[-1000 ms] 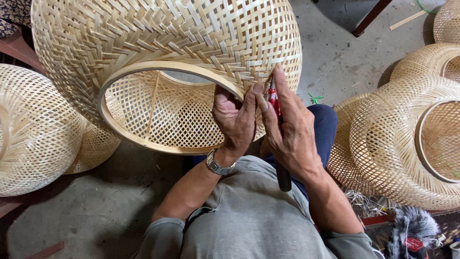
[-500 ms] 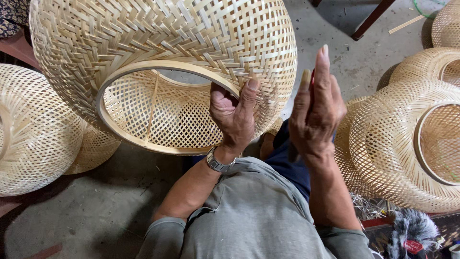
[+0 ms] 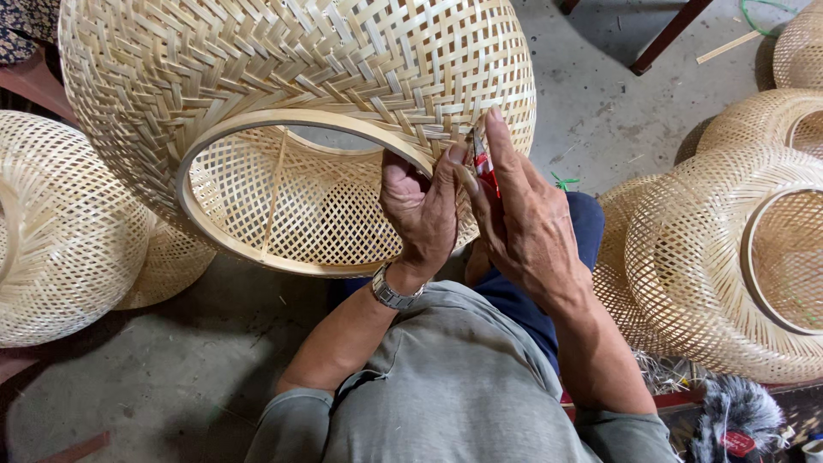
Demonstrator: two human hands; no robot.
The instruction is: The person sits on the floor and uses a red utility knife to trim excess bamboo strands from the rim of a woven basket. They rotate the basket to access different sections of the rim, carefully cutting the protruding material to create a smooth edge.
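Head view | your left hand (image 3: 422,210) gripped the woven bamboo basket (image 3: 291,103) at its rim hoop (image 3: 257,193), on your lap | your right hand (image 3: 523,223) was closed on a red-handled tool (image 3: 483,163) at the weave | advised: steady the rim, work away from your fingers.

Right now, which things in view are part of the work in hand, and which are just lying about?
In hand:
- large woven bamboo basket, its rim hoop gripped by the left hand
- small red-handled tool in the right hand, at the rim

Lying about:
- finished woven pieces at left
- stacked woven pieces at right
- green scrap on the floor
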